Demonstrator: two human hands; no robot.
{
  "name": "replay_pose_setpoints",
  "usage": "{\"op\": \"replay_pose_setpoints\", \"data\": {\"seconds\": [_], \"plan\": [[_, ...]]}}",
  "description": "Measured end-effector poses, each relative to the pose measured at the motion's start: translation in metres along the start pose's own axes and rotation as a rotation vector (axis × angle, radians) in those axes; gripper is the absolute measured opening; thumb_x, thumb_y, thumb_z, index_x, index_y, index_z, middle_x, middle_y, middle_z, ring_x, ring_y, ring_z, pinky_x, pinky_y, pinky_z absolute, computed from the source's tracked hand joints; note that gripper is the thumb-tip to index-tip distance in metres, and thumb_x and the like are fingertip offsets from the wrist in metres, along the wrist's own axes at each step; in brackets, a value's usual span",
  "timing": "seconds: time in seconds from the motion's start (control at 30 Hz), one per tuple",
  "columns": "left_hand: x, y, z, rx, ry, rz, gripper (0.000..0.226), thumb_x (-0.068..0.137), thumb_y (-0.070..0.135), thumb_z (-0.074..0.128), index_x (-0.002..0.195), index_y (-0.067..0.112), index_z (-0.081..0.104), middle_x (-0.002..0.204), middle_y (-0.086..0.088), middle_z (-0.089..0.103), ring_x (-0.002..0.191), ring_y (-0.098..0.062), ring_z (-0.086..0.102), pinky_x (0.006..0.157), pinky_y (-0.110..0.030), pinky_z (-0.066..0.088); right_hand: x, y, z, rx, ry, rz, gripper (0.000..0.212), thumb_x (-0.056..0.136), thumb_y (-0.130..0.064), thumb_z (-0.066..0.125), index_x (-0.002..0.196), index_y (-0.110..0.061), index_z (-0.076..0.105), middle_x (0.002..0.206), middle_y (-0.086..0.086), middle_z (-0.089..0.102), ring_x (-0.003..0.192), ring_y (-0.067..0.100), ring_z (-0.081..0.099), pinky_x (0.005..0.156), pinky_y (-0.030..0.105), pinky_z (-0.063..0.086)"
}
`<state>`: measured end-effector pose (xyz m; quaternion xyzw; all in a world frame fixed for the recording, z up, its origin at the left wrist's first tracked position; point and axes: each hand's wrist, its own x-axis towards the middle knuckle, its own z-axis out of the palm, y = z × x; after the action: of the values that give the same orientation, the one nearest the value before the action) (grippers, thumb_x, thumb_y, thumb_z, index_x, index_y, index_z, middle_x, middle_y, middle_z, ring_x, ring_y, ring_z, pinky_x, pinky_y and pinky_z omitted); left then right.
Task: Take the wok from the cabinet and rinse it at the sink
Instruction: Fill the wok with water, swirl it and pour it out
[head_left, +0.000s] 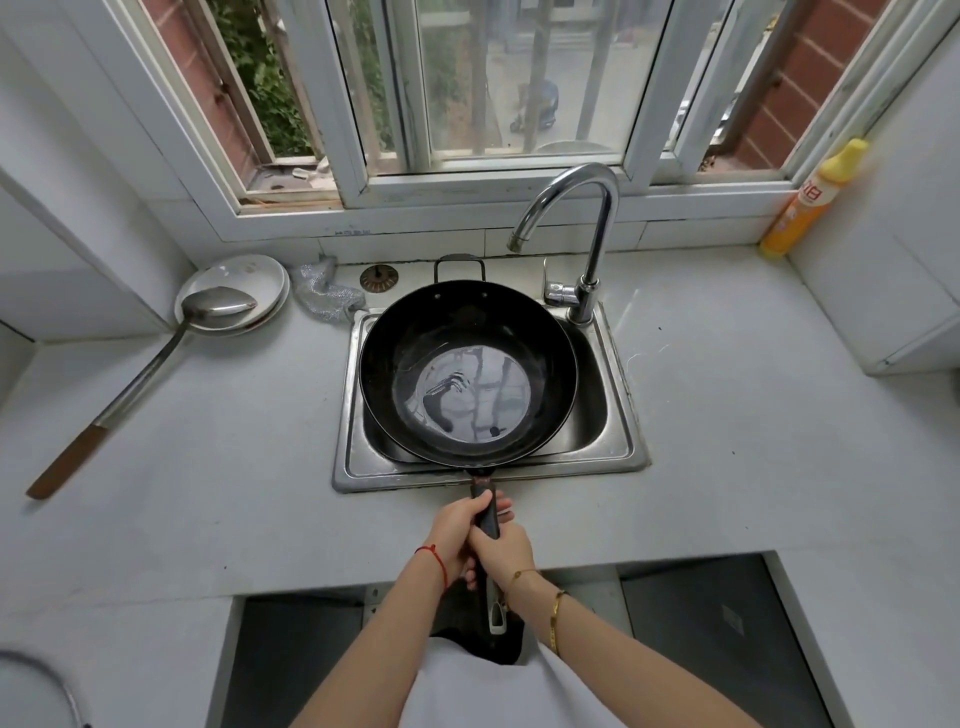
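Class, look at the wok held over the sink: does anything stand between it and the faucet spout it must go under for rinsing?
Nothing visible does. The wok sits over the sink, its handle held by the left hand and the right hand. The faucet spout hangs above the wok's far rim, with only open air between them. No water is running.

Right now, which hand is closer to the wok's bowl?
The left hand. It grips the handle farther forward, just short of the wok in the sink; the right hand holds the handle behind it, nearer the body.
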<state>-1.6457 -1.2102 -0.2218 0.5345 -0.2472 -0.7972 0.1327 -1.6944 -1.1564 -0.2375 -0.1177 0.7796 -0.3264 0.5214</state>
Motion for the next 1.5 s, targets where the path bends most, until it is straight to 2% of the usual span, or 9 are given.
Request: {"op": "replay_pose_setpoints", "data": {"seconds": [0.07,0.17,0.27,0.57,0.73,0.87,1.07,1.33,1.5], "plan": [[0.0,0.001,0.002,-0.004,0.017,-0.016,0.034,0.1,0.021,0.047,0.121,-0.001,0.06,0.121,-0.017,0.066,0.097,-0.025,0.065,0.054,-0.022,0.054,0.005,0.003,0.0,-0.007,-0.004,-0.007,0.03,0.079,-0.039,0.063,0.081,-0.01,0.069,0.053,0.005,0.066,0.053,0.024,0.068,0.065,0.047,0.062],[0.004,0.001,0.0,0.014,0.011,-0.038,0.03,0.098,0.023,0.049,0.11,0.001,0.065,0.104,-0.013,0.072,0.089,-0.022,0.067,0.077,-0.03,0.055,-0.001,-0.002,-0.001,0.001,0.004,-0.007,0.025,0.087,-0.032,0.06,0.078,-0.01,0.067,0.045,0.003,0.059,0.041,0.019,0.061,0.056,0.039,0.061],[0.004,0.002,0.003,-0.007,-0.008,-0.02,0.021,0.099,0.017,0.049,0.099,0.002,0.064,0.084,-0.006,0.072,0.08,-0.02,0.066,0.079,-0.031,0.051,-0.01,-0.009,-0.004,0.002,0.03,-0.02,0.028,0.091,-0.029,0.057,0.075,-0.008,0.062,0.045,0.002,0.054,0.033,0.015,0.052,0.044,0.029,0.053],[0.001,-0.007,0.017,-0.129,-0.003,0.081,0.015,0.098,0.008,0.048,0.094,0.002,0.061,0.077,-0.007,0.059,0.067,-0.018,0.058,0.072,-0.031,0.051,-0.02,-0.009,-0.012,-0.036,0.139,-0.088,0.024,0.093,-0.026,0.055,0.076,-0.011,0.062,0.077,0.016,0.07,0.049,0.023,0.061,0.037,0.024,0.047],[-0.003,-0.013,0.02,-0.171,-0.019,0.098,0.015,0.098,0.008,0.049,0.099,0.001,0.062,0.076,-0.006,0.059,0.071,-0.019,0.056,0.073,-0.031,0.05,-0.032,-0.01,-0.023,-0.081,0.137,-0.158,0.029,0.092,-0.027,0.056,0.064,-0.019,0.056,0.063,0.007,0.063,0.047,0.021,0.059,0.034,0.022,0.044],[-0.006,-0.011,0.022,-0.214,-0.064,0.117,0.015,0.098,0.008,0.048,0.103,0.0,0.06,0.077,-0.006,0.059,0.07,-0.019,0.057,0.074,-0.031,0.05,-0.037,-0.01,-0.032,-0.137,0.14,-0.243,0.024,0.09,-0.026,0.058,0.066,-0.023,0.056,0.059,-0.001,0.06,0.051,0.015,0.06,0.038,0.023,0.046],[-0.013,-0.007,0.022,-0.162,-0.057,0.198,0.012,0.096,0.004,0.051,0.094,0.0,0.062,0.075,-0.006,0.061,0.068,-0.02,0.059,0.07,-0.03,0.053,-0.037,-0.01,-0.035,-0.124,0.101,-0.315,0.016,0.087,-0.024,0.06,0.071,-0.02,0.058,0.06,0.003,0.06,0.047,0.019,0.059,0.036,0.027,0.048],[-0.026,-0.003,0.015,-0.005,0.037,0.281,0.009,0.09,0.007,0.062,0.084,0.0,0.064,0.073,-0.007,0.066,0.07,-0.021,0.064,0.075,-0.034,0.055,-0.044,-0.015,-0.033,-0.005,-0.035,-0.249,0.016,0.091,-0.02,0.058,0.084,-0.006,0.058,0.051,0.007,0.053,0.031,0.016,0.047,0.033,0.024,0.041],[-0.036,0.0,0.011,0.003,0.056,0.29,0.013,0.088,0.01,0.065,0.078,0.003,0.065,0.067,-0.008,0.068,0.066,-0.017,0.066,0.069,-0.03,0.053,-0.053,-0.024,-0.026,0.032,-0.015,-0.204,0.014,0.089,-0.018,0.058,0.085,-0.004,0.058,0.05,0.007,0.052,0.029,0.015,0.046,0.033,0.022,0.039]]}}
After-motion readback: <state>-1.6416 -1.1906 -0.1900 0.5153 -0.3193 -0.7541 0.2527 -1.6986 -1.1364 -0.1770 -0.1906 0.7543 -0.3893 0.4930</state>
